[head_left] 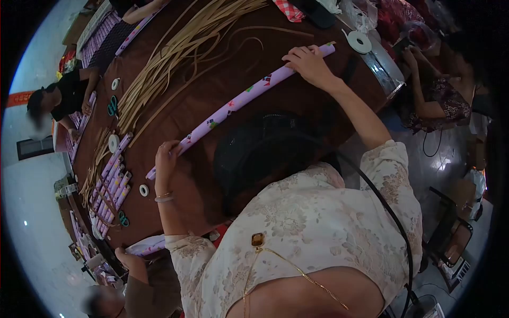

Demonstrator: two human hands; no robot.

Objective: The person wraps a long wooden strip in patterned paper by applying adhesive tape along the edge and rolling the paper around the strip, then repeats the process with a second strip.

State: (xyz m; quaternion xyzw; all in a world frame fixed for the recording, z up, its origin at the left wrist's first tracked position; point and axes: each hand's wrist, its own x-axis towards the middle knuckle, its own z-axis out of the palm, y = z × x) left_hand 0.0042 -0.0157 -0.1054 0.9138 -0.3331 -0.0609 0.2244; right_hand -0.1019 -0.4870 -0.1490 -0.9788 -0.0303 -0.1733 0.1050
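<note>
A long purple paper-wrapped roll point(228, 109) with small coloured prints lies diagonally over the brown cloth. Near its lower left end, my left hand point(167, 155) is closed around it, and a short tip of the roll shows past the hand. Toward the upper right end, my right hand point(307, 61) has its fingers bent over the roll. A white tape ring point(143, 190) rests on the cloth just below my left hand. Long tan strips point(175, 58) are spread beyond the roll.
Finished-looking purple rolls point(110, 193) are stacked at the left, near green-handled scissors point(123, 218) and tape. Another tape roll point(360, 42) sits at the upper right. Other people are around the table, at left, top, lower left and right. A black chair point(265, 138) stands close below the roll.
</note>
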